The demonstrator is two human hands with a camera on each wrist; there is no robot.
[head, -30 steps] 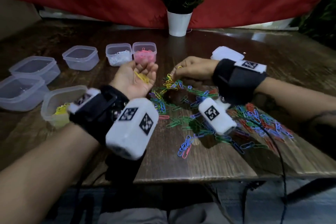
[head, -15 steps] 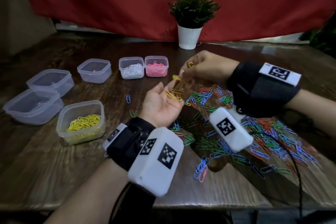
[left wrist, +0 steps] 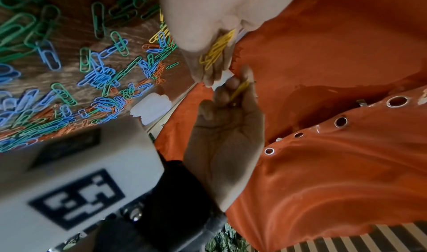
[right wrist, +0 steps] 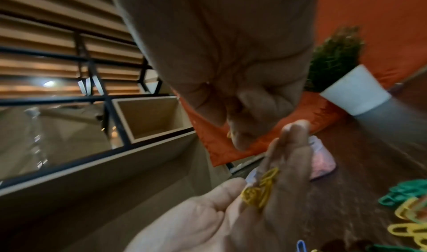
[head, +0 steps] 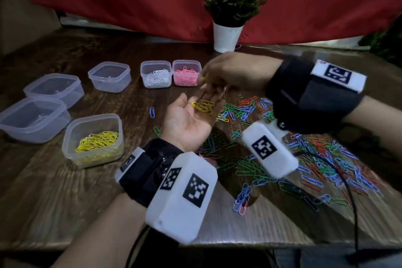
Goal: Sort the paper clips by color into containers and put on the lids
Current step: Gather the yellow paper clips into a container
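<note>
There, yellow clips (head: pixel 203 105) on left hand (head: pixel 188 118)

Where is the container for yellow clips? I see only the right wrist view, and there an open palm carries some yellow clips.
Observer: In the head view, the yellow container stands near the table's front edge, to the left of the left hand. It has no lid, and a heap of yellow clips already lies inside.
Operator: What does the right hand hold? My view shows its fingers too close.
Observer: In the left wrist view, the right hand pinches a single yellow clip between thumb and fingertips, just above the left hand's fingers.
</note>
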